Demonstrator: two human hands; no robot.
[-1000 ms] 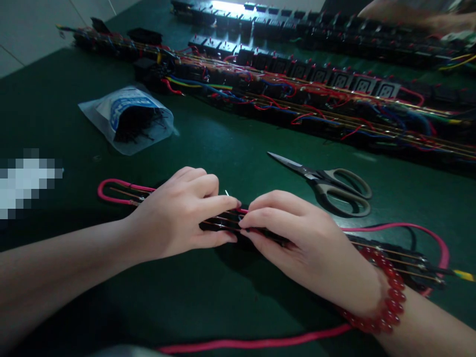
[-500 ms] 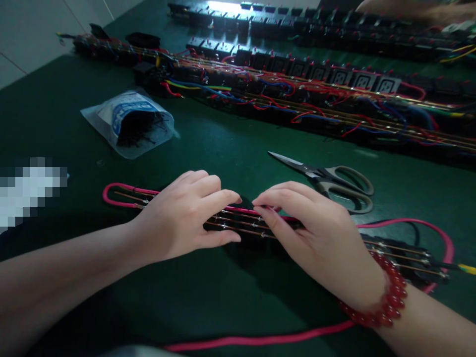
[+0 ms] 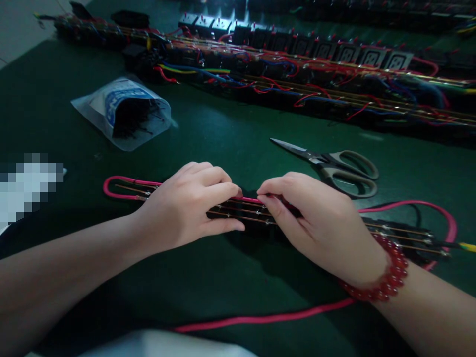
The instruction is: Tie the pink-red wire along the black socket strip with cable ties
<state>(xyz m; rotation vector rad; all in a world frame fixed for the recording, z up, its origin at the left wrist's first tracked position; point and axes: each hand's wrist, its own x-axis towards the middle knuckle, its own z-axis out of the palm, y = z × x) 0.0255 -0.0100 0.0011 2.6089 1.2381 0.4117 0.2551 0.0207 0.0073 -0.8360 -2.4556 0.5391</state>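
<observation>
A dark socket strip with bare copper rods (image 3: 243, 216) lies across the green table in front of me. My left hand (image 3: 191, 201) is wrapped over it, fingers on the far side and thumb on the near side. Along the strip's far edge runs a pink cable (image 3: 122, 197), looped at the left end. Farther right, my right hand (image 3: 312, 218) is closed in a pinch just above the cable. Whatever sits between that thumb and fingertip is too small to make out. A red bead bracelet circles the right wrist.
Beyond the right hand lie scissors (image 3: 327, 164). An open plastic bag (image 3: 124, 111) of thin black pieces, probably cable ties, rests at the left. Long wired socket strips (image 3: 282, 74) span the back. The pink cable's loose length (image 3: 260, 319) crosses the front.
The view has shifted, so the back strips and bag sit higher in the picture. My left index finger has lowered onto the cable; the right hand keeps its pinch.
</observation>
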